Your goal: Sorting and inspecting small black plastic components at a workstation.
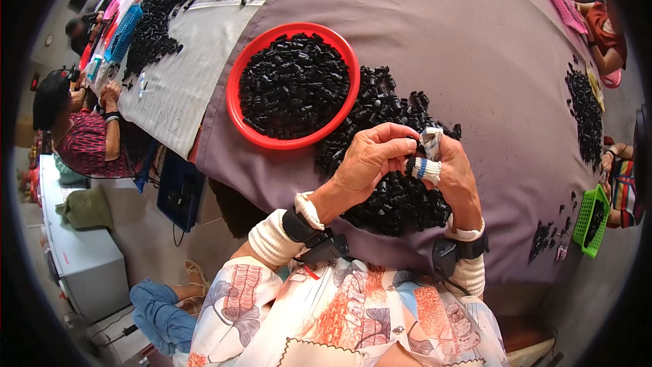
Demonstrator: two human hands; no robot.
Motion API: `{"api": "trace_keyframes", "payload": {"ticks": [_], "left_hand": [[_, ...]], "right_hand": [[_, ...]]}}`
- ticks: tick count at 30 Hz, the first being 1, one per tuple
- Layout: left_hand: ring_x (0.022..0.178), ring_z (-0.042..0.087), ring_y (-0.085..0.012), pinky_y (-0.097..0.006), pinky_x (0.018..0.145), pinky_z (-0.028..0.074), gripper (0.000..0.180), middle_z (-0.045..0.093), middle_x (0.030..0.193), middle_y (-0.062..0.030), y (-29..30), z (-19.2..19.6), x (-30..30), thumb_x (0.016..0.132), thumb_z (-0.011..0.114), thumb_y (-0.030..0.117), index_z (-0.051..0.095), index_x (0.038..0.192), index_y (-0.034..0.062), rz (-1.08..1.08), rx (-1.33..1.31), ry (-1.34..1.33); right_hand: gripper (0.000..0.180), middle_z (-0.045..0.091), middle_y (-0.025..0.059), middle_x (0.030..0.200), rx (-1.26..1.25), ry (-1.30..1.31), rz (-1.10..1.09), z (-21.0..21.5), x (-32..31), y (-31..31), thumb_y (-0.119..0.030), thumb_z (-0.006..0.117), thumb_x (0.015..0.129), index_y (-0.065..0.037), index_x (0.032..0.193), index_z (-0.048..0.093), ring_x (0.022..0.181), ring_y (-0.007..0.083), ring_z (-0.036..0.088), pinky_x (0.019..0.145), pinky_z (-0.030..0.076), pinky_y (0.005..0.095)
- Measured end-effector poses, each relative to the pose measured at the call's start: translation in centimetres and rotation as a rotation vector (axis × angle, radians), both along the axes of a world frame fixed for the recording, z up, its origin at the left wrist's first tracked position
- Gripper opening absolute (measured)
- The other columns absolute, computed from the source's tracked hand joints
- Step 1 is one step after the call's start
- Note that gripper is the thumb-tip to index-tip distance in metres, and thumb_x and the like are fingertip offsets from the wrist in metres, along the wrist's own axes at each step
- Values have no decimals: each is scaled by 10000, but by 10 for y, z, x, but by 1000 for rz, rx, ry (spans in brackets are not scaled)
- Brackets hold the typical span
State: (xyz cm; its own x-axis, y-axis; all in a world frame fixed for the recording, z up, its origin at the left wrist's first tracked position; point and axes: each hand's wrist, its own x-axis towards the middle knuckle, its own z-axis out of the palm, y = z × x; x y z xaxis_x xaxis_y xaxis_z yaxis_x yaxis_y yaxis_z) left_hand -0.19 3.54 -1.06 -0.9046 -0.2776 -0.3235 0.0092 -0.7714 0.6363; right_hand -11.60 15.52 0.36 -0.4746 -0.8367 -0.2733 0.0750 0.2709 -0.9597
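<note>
Left to right: a red round tray [234, 88] heaped with small black parts is sitting on the mauve-covered desk [475, 47], toward its near edge. Beside it a loose pile of black parts [401, 200] is lying by the near edge. Above the pile, the left hand [367, 160] is pinching a small black part [412, 141] between its fingertips, meeting the right hand [454, 175], whose taped fingers [424, 166] are curling narrowly against it.
</note>
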Motion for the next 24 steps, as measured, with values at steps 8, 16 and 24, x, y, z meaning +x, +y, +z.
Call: {"api": "trace_keyframes", "payload": {"ticks": [8, 16, 24], "left_hand": [[685, 568, -101, -229, 638, 476, 179, 588, 811, -50, -7, -1, 1, 844, 569, 91, 586, 996, -4, 70, -35, -7], [674, 610, -138, -270, 661, 518, 175, 627, 861, -76, -100, -20, 14, 859, 555, 113, 579, 998, 11, 321, -315, -176], [736, 627, -179, -273, 642, 535, 187, 614, 870, -94, -146, -29, 21, 843, 572, 94, 550, 1004, 1, 419, -363, -232]], "right_hand": [[235, 495, -35, 590, 34, -6, -43, 4, 5, -7, -191, 713, 718, -46, 803, 550, 448, 34, 439, 387, 344, 186], [204, 478, -28, 557, 48, -45, -59, -2, -1, -1, -179, 684, 756, -45, 770, 531, 420, 39, 420, 365, 323, 191], [180, 488, -21, 559, 56, -55, -6, -3, -1, 2, -153, 646, 772, -19, 873, 581, 419, 41, 422, 377, 314, 194]]}}
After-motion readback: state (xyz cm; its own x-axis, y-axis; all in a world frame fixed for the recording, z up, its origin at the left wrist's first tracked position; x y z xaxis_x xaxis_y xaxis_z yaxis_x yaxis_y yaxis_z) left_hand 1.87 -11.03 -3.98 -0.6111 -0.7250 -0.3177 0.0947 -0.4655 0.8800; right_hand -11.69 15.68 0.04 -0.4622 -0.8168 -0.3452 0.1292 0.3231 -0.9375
